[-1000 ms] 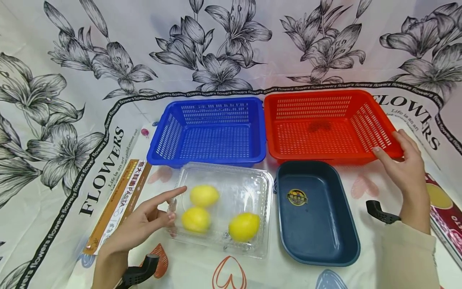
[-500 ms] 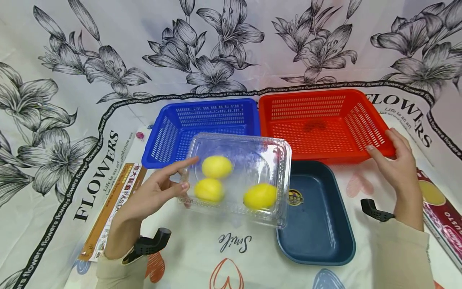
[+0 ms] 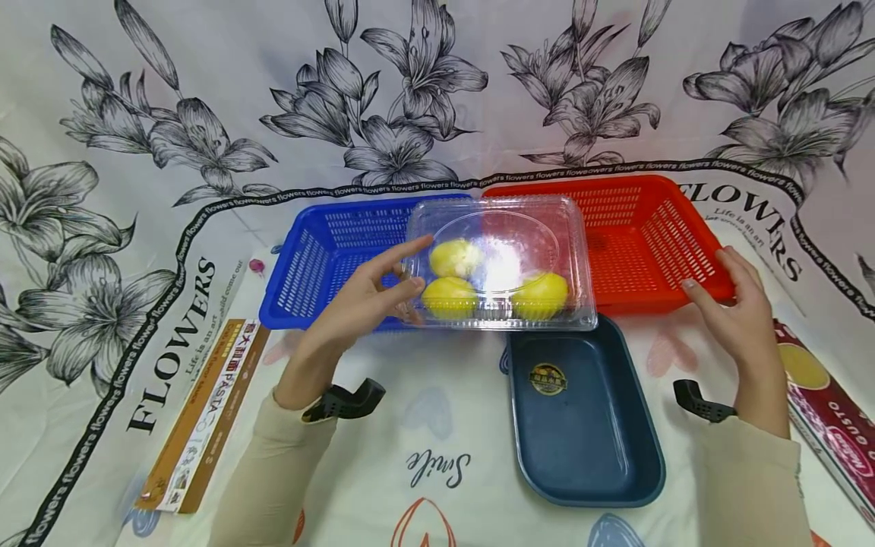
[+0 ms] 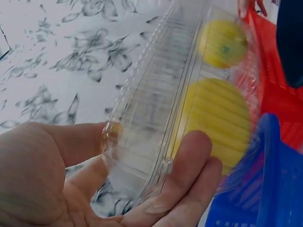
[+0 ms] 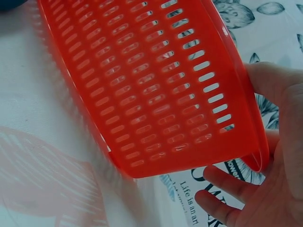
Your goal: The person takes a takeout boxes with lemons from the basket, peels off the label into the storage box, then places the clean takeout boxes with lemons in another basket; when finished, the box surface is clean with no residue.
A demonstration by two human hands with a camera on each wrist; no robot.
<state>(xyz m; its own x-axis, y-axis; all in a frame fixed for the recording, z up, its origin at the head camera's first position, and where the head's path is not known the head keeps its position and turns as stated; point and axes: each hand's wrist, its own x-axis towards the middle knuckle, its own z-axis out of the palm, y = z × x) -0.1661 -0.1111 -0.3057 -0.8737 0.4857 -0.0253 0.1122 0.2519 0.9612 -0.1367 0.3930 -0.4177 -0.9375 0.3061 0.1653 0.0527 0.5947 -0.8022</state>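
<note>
My left hand (image 3: 358,300) grips the left edge of a clear plastic clamshell container (image 3: 581,262), raised over the inner ends of the two baskets. Inside are three lemons (image 3: 449,298), pressed towards the near side in the head view. The left wrist view shows the thumb on one face of the container (image 4: 147,109) and the fingers on the other, near a lemon (image 4: 215,118). My right hand (image 3: 741,323) holds the near right corner of the red basket (image 3: 652,247). In the right wrist view, the thumb lies at that basket's rim (image 5: 236,71), with fingers beneath.
A blue basket (image 3: 295,270) stands left of the red one, partly hidden behind the container. In front sits a dark blue tray (image 3: 595,425) with a round label. A brown pasta box (image 3: 205,418) lies at left, a dark red box (image 3: 830,410) at right.
The left hand has lifted the clamshell container off the table and carried it forward and right, tilting it so its lid faces the viewer. The right hand keeps its hold on the red basket.
</note>
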